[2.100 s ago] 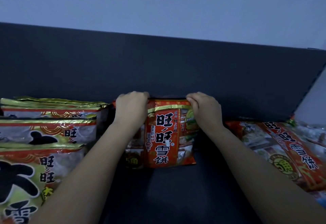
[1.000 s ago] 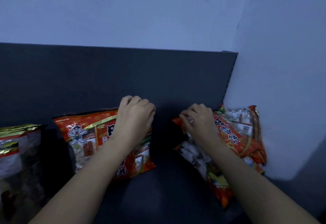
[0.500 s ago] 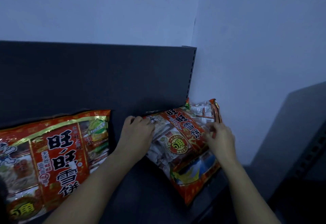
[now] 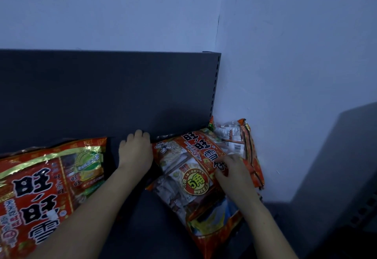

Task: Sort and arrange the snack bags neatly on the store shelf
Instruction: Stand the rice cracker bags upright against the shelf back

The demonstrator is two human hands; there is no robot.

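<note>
Red and orange printed film, with a gold band near the top seam, covers the three snack bags on the dark grey shelf [image 4: 146,230]. The front rice-cracker bag [image 4: 189,179] lies at the shelf's right rear corner. It is tilted, with its top seam against the back panel [image 4: 102,91] and its lower end pointing toward the front edge. A round yellow badge marked "5角" sits at the middle of its face. The rear rice-cracker bag [image 4: 243,140] stands behind and to the right of it, wedged between the front bag and the pale blue side wall [image 4: 295,65], with a barcode showing on its clear part.

The left hand [image 4: 135,151] is at the front bag's upper left corner, close to the back panel. Its fingers are curled together over the corner of the top seam and grip it. The right hand [image 4: 232,174] lies on the right part of the same bag's face. Its fingers are bent and close together, with their tips on the printed characters, but whether they pinch the film cannot be told.

The left rice-cracker bag [image 4: 47,187] leans against the back panel nearer the shelf's left side. It is apart from the front bag, and bare shelf and the left forearm lie between them. A slotted upright [image 4: 214,87] ends the back panel at the right. A dark grey slotted panel [image 4: 336,167] stands beyond the shelf's right edge.
</note>
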